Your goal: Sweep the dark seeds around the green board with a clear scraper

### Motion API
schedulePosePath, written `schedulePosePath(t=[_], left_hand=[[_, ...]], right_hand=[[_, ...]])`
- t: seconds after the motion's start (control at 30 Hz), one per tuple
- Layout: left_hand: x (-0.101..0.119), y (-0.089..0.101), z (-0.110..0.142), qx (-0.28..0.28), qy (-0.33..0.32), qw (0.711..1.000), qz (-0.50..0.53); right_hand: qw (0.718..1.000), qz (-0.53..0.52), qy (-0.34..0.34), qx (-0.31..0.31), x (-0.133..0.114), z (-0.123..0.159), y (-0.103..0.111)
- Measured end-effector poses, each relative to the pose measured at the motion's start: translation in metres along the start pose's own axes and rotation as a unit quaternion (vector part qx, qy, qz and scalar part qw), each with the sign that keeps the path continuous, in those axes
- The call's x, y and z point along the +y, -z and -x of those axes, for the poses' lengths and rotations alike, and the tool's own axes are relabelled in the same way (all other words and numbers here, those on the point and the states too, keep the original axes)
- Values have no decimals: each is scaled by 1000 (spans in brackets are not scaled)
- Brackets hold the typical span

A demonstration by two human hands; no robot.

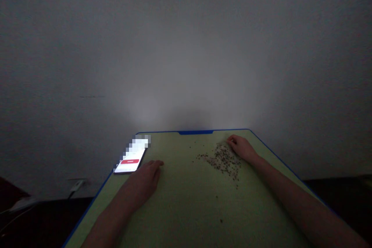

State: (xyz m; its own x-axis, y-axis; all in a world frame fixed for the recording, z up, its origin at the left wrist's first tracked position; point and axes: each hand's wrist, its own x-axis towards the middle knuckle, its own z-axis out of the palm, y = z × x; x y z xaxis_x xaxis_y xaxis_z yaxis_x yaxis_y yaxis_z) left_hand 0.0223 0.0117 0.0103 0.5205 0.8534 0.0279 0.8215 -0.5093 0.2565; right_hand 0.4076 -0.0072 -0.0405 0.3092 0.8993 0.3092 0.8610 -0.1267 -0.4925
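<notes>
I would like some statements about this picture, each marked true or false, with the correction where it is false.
1. The right hand is at the far side of the scattered small pieces. True.
2. The left hand is holding a cup. False: it holds no cup and is beside the phone.
3. The phone's screen is lit. True.
4. The table edge is red. False: it is blue.

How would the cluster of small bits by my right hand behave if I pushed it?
The cluster of small bits would probably spread rather than slide as one, since they look separate. Each is likely light, being tiny. Some might scatter: strays lie apart on the table.
</notes>
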Motion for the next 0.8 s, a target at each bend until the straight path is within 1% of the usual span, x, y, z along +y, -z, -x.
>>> schedulePosePath(t=[0.1,0.2,0.4,0.5,0.57,0.63,0.8], left_hand=[[2,2,1,-5,-1,1000,2],[4,3,2,-5,-1,1000,7],[6,2,3,-2,7,1000,8],[6,1,5,6,2,1000,13],[7,2,6,13,-3,1000,20],[7,2,6,16,-4,1000,25],[7,2,6,20,2,999,25]], right_hand=[[999,-23,33,-22,-22,0,-9],[996,-40,66,-41,-45,4,-13],[985,-57,137,-85,-95,28,-18],[979,-63,165,-102,-114,40,-21],[977,-64,174,-107,-120,44,-19],[978,-60,173,-103,-120,44,-14],[986,-47,148,-67,-108,46,6]])
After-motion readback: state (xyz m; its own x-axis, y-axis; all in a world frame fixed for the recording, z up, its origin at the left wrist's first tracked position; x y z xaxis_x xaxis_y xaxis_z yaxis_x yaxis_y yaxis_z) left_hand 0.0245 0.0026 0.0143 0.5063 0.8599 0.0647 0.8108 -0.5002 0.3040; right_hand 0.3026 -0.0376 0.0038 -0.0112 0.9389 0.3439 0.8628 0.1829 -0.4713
